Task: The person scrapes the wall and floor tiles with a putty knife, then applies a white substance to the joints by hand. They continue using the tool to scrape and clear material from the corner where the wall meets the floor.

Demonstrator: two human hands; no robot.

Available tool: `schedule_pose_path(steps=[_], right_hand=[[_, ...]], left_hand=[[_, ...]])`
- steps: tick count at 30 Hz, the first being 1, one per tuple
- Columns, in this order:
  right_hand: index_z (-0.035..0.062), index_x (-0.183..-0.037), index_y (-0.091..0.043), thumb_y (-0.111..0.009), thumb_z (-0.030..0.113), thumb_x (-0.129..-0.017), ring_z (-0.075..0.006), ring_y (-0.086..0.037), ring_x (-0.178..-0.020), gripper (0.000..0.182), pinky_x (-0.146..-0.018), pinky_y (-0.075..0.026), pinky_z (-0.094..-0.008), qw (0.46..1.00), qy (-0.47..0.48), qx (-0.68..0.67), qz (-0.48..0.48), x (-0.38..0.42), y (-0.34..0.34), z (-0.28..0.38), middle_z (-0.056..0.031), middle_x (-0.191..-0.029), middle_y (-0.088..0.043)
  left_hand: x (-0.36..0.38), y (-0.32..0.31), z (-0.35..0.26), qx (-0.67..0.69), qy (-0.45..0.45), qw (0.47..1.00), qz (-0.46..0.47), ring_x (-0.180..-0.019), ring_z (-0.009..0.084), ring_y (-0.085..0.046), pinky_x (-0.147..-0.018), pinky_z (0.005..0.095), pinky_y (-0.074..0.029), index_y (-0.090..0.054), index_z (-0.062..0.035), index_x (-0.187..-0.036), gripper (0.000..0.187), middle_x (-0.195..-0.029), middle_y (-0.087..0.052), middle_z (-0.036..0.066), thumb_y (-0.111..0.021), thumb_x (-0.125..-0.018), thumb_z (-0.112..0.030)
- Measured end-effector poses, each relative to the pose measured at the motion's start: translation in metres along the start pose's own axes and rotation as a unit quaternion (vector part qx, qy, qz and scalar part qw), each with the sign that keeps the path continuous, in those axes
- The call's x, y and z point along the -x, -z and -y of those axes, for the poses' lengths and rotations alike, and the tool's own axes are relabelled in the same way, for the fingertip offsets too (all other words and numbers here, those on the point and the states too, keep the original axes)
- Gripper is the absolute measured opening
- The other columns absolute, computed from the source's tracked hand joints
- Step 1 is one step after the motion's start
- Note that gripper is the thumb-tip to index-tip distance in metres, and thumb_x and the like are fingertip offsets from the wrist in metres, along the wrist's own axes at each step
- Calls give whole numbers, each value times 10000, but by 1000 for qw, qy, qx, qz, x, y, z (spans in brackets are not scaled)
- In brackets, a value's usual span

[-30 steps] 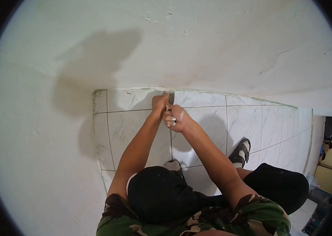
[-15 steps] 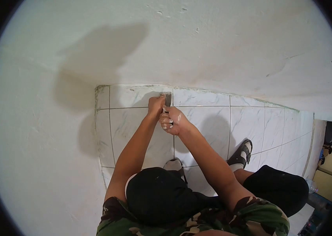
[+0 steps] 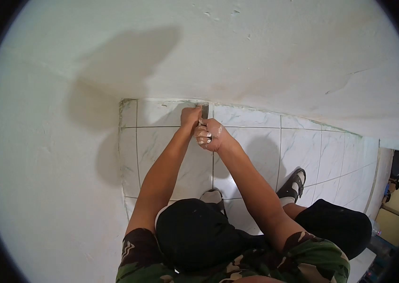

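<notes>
My right hand [image 3: 210, 134] is closed around the handle of a putty knife, its fingers smeared with white paste. The dark metal blade of the putty knife [image 3: 205, 111] points away from me, close to the foot of the wall. Left of the blade, my left hand [image 3: 190, 116] is closed with its thumb side against the blade's edge; most of its fingers are hidden. Both hands are low over the white marbled floor tiles [image 3: 171, 153], beside a grout line.
A pale plastered wall [image 3: 265, 61] rises ahead, and another wall [image 3: 43, 155] stands on the left. Rough residue lines the tile edge in the corner [image 3: 125, 104]. My sandalled foot [image 3: 293, 185] stands on the right. Household items and a yellowish cabinet [image 3: 393, 224] are at far right.
Both hands and the putty knife have shifted slightly toward the wall ahead. The view has moved a little too. My grips look the same.
</notes>
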State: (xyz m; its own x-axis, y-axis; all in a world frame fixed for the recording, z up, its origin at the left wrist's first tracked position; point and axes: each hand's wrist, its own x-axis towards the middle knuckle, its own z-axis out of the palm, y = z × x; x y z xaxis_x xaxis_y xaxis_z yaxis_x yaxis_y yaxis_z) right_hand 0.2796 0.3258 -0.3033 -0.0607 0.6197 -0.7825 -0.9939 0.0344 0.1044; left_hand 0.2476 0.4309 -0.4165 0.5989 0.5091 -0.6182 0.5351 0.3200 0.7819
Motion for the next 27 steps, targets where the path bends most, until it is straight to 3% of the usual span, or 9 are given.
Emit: schedule_pose_path(steps=[3, 7, 9, 11, 15, 18, 22, 24, 27], right_hand=[[148, -663, -303, -336, 257, -994, -83, -195, -375, 350, -352, -204, -248, 997, 68, 26, -28, -4, -8, -14, 48, -510, -204], [153, -643, -271, -329, 272, -999, -87, -197, -375, 380, -361, -214, -248, 998, 45, 49, -15, -1, -9, -37, 52, -508, -202], [152, -650, -279, -324, 282, -1003, -81, -204, -374, 379, -353, -201, -245, 997, 44, 33, -52, -11, -16, -35, 54, -514, -203], [146, -663, -283, -322, 284, -1006, -74, -211, -376, 373, -339, -180, -243, 1000, 18, 13, 21, -29, -12, -19, 52, -525, -214], [150, -702, -315, -332, 257, -1005, -70, -217, -378, 322, -330, -166, -240, 998, 68, 3, -11, -27, -27, -31, 49, -537, -239], [149, -715, -329, -334, 246, -1000, -71, -216, -377, 300, -333, -177, -239, 999, 31, 6, -6, -18, -24, -39, 52, -537, -239], [142, -708, -326, -335, 234, -992, -72, -216, -380, 299, -335, -184, -242, 998, 34, 45, -20, -24, -29, -36, 50, -535, -235], [145, -691, -321, -339, 235, -986, -73, -217, -379, 309, -338, -176, -241, 997, 28, 69, -10, -29, -36, -24, 52, -524, -240], [149, -673, -315, -339, 262, -992, -73, -215, -378, 340, -342, -171, -241, 999, 38, 20, 1, -34, -35, -31, 53, -513, -241]], left_hand=[[6, 1, -5, 32, 14, 999, -9, -509, 168, -498, -478, 361, -386, -598, 38, -606, 391, -563, -556, 81, -642, -805, -296], [-4, 20, 24, -6, 3, 1000, 1, -521, 174, -519, -491, 366, -400, -597, 41, -600, 389, -554, -550, 96, -639, -792, -295], [-16, 27, 34, -115, -98, 988, -8, -501, 160, -493, -474, 376, -380, -590, 25, -587, 382, -540, -541, 90, -638, -788, -296], [-8, 32, -2, -2, 5, 1000, -18, -492, 153, -473, -470, 385, -368, -586, 17, -588, 372, -553, -551, 82, -649, -783, -293], [-18, 40, 2, 63, 8, 998, 13, -491, 164, -478, -477, 386, -379, -594, 15, -591, 353, -551, -551, 73, -665, -781, -274], [8, 42, -2, -31, 45, 998, -21, -496, 172, -492, -489, 379, -395, -605, 30, -611, 361, -555, -552, 74, -665, -788, -280], [-14, 51, 12, -15, 7, 1000, 8, -519, 182, -521, -504, 377, -412, -619, 58, -641, 369, -579, -581, 95, -661, -794, -275], [-20, 46, -1, 22, 43, 997, -55, -553, 196, -565, -515, 389, -424, -628, 71, -662, 411, -600, -611, 140, -625, -813, -312], [-7, 47, -9, -13, 32, 998, -55, -577, 207, -580, -523, 396, -428, -623, 75, -661, 426, -604, -613, 150, -615, -814, -322]])
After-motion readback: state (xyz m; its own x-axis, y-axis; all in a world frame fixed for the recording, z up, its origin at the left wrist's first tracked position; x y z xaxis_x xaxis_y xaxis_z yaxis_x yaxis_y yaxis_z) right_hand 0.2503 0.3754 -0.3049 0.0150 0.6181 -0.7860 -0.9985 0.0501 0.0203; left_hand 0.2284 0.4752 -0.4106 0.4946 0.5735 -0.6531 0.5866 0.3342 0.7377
